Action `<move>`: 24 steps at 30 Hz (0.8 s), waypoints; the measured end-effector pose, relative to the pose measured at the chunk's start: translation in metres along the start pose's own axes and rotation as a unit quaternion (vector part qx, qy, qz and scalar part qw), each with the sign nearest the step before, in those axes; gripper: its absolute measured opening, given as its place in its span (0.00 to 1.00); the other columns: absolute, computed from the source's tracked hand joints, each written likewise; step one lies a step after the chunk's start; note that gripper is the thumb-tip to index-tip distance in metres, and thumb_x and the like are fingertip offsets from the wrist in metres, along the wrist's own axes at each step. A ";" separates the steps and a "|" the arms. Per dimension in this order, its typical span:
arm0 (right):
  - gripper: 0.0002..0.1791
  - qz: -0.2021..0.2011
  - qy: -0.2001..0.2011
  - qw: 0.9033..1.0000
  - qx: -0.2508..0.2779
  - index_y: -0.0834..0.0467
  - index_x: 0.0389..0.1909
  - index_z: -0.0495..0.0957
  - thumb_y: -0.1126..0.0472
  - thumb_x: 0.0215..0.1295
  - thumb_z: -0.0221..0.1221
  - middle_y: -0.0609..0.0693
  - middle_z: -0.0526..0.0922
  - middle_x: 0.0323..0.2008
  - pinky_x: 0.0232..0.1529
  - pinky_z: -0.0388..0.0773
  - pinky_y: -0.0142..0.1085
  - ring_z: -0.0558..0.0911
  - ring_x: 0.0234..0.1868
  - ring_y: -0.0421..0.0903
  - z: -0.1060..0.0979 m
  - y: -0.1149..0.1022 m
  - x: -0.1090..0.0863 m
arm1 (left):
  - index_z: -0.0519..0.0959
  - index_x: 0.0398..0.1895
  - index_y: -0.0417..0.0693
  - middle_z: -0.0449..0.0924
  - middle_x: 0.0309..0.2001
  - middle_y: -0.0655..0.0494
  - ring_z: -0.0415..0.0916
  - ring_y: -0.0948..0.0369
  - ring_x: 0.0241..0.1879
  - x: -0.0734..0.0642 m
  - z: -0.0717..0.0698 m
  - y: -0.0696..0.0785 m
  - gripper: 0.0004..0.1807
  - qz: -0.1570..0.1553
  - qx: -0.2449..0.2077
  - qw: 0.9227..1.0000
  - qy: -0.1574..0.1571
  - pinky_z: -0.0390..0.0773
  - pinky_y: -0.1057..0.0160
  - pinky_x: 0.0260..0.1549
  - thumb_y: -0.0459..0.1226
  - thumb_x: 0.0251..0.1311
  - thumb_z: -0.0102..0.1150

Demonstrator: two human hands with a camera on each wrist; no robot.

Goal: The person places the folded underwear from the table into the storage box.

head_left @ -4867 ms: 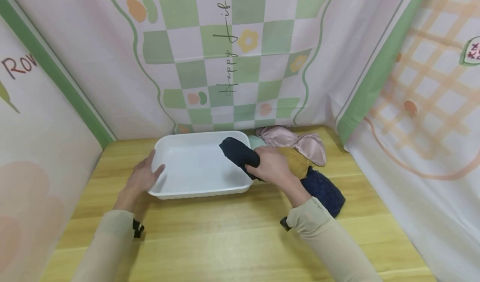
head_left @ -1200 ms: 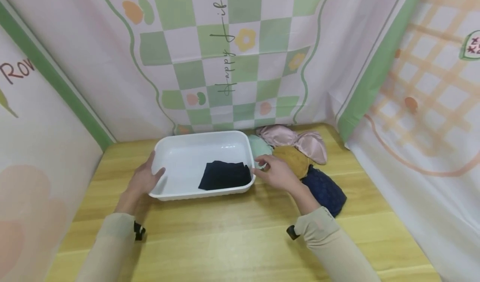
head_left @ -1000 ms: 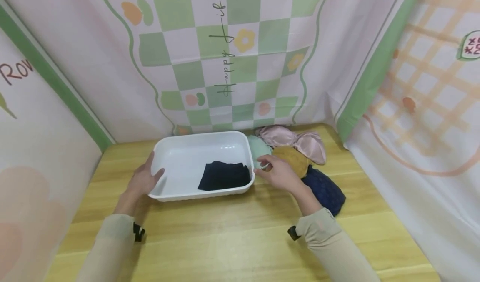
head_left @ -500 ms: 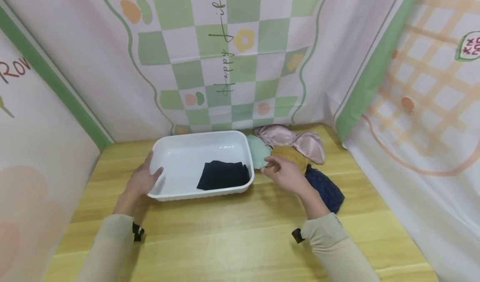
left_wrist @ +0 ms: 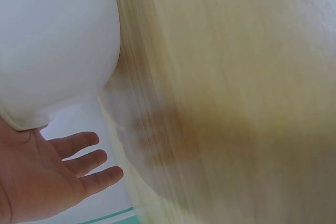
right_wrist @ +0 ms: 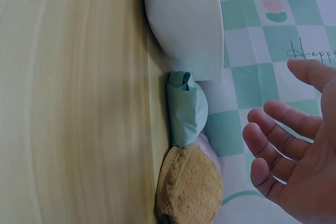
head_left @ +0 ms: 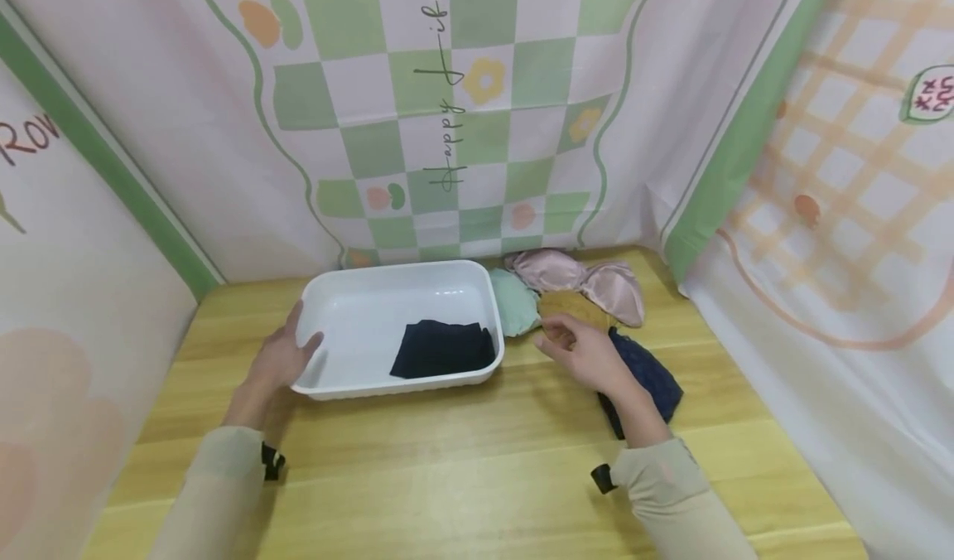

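Observation:
The white tray point(head_left: 395, 291) stands on the wooden table, and my left hand point(head_left: 281, 357) holds its left rim with the thumb inside. In the left wrist view, three fingers of the left hand point(left_wrist: 52, 169) stretch out below the rim. A black folded garment point(head_left: 443, 350) lies flat in the tray's near right corner. Right of the tray, my right hand point(head_left: 585, 353) hovers with loosely bent fingers and holds nothing. Near it lie a mint-green folded bra point(head_left: 514, 301), a mustard lace bra point(head_left: 572, 303) and a navy lace garment point(head_left: 650, 375), partly hidden by the wrist.
Behind the mustard bra, a pink satin bra point(head_left: 613, 288) lies spread near the back curtain point(head_left: 417, 129). Curtains also hang along the left and right sides. Bare wooden tabletop point(head_left: 440, 469) stretches in front of the tray.
Earlier my right hand held the black garment over the tray; now the garment lies inside. The right hand has moved right, away from the tray's rim. My left hand stays at the left rim.

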State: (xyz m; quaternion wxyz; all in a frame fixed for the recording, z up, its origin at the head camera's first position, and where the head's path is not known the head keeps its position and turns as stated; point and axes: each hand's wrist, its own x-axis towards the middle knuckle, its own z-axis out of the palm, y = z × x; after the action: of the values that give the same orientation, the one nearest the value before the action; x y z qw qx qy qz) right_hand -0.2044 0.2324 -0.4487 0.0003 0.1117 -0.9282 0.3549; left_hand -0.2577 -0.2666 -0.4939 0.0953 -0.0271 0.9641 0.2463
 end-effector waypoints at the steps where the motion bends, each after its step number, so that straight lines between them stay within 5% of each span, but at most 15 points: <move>1: 0.28 -0.002 0.001 1.000 -0.001 0.51 0.62 0.76 0.39 0.70 0.57 0.50 0.85 0.49 0.48 0.83 0.45 0.83 0.47 0.47 -0.001 0.001 -0.001 | 0.23 0.79 0.54 0.42 0.77 0.27 0.52 0.27 0.71 0.000 0.000 0.000 0.46 -0.001 0.000 1.000 0.000 0.59 0.31 0.69 0.62 0.74 0.33; 24: 0.31 0.010 0.033 0.999 -0.038 0.58 0.64 0.75 0.40 0.71 0.56 0.54 0.86 0.46 0.42 0.82 0.43 0.85 0.43 0.48 -0.018 0.024 -0.034 | 0.21 0.79 0.57 0.39 0.78 0.29 0.48 0.28 0.73 -0.002 0.000 0.005 0.47 -0.024 -0.010 1.000 -0.011 0.55 0.31 0.70 0.63 0.73 0.33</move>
State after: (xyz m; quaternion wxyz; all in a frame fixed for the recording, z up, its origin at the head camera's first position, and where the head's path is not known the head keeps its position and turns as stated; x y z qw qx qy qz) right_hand -0.1780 0.2691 -0.4537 0.0321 0.0908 -0.9415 0.3230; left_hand -0.2563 -0.2625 -0.4909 0.1116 -0.0482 0.9597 0.2535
